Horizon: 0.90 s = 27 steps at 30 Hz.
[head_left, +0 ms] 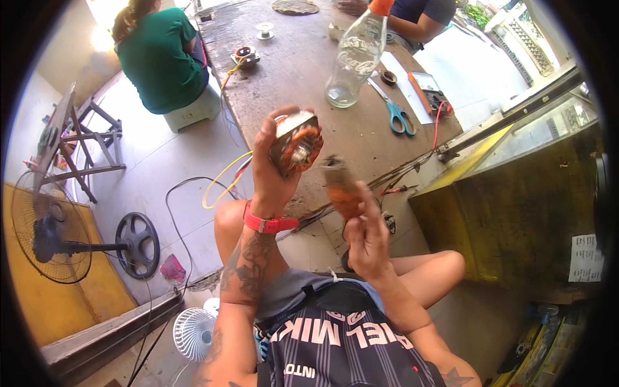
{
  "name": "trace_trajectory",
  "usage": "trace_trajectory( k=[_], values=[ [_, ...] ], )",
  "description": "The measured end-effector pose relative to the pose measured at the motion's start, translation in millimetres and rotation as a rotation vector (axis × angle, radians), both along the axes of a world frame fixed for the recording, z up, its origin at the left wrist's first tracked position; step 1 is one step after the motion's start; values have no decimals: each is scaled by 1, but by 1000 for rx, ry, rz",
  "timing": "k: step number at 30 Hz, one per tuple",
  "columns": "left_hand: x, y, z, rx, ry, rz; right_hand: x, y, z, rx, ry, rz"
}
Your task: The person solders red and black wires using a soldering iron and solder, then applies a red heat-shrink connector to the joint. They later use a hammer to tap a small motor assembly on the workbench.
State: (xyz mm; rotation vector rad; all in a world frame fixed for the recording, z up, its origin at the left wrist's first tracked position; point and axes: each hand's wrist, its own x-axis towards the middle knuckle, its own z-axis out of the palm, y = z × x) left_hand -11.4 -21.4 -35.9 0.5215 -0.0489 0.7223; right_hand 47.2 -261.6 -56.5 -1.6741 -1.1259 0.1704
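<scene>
My left hand [269, 169], with a red watch strap on its wrist, is closed around a small motor stator [302, 145]. Orange-brown copper windings ring its open middle, and yellow and red wires [219, 188] trail below it. Just to the right, my right hand [369, 248] grips a blurred tool [343, 192] with an orange-brown handle and a dark metal end pointing up. Motion blur hides its exact kind. A gap separates the tool's end from the stator. Both hands are raised over the near edge of the wooden table [284, 77].
A glass bottle [354, 64], blue-handled scissors [396, 116], an orange-handled tool [419, 93], another wound stator [245, 57] and a white spool [264, 31] stand or lie on the table. Two people [155, 58] sit at it. A stand fan [58, 238] is at left, cables on the floor.
</scene>
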Motion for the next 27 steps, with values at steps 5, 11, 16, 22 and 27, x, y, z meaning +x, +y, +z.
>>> trace_trajectory(
  k=[5,11,16,22,27],
  values=[
    [-6,15,5,-62,-14,-52,8,2,5,148,2,-39],
    [-9,15,-6,-157,-46,57,5,-8,4,-194,-118,-55],
    [-2,11,-9,-2,13,136,-5,-21,67,160,-352,121],
    [-1,0,-7,56,15,107,-19,-1,52,-73,-120,55],
    [-2,2,-6,82,45,106,3,-13,19,-20,-342,160]
  ],
)
